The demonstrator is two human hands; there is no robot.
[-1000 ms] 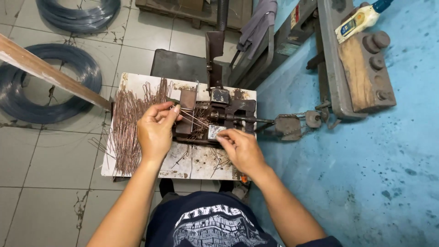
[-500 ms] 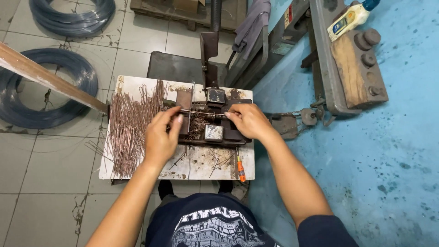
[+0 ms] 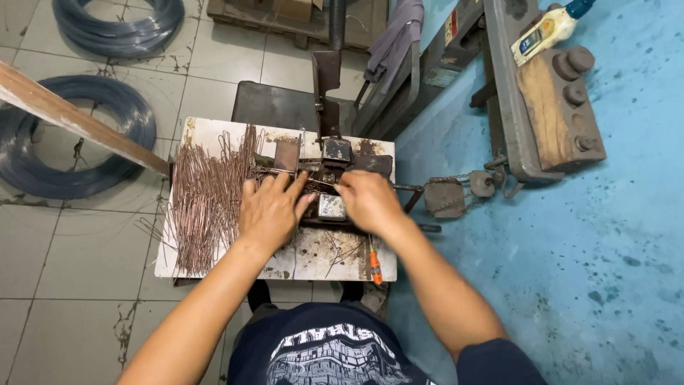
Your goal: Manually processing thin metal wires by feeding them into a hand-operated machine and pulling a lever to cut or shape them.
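My left hand [image 3: 271,210] and my right hand [image 3: 367,199] rest side by side on a rusty metal jig [image 3: 335,153] bolted to a small white worktable [image 3: 214,135]. Thin wire pieces [image 3: 318,183] run between the fingertips of both hands, pressed against the jig. A small shiny metal block [image 3: 332,207] sits between the hands. A heap of copper-coloured bent wire pieces [image 3: 206,199] covers the table's left part, just left of my left hand.
An orange-handled screwdriver [image 3: 373,265] lies at the table's front edge. A wooden plank [image 3: 78,125] slants in from the left. Two wire coils [image 3: 43,178] [image 3: 117,25] lie on the tiled floor. A chain and pulley [image 3: 456,196] and a steel bench [image 3: 541,107] stand on the right.
My left hand has lowered the wire pieces from above the table onto the jig. My right hand has moved up from the metal block to the jig beside it.
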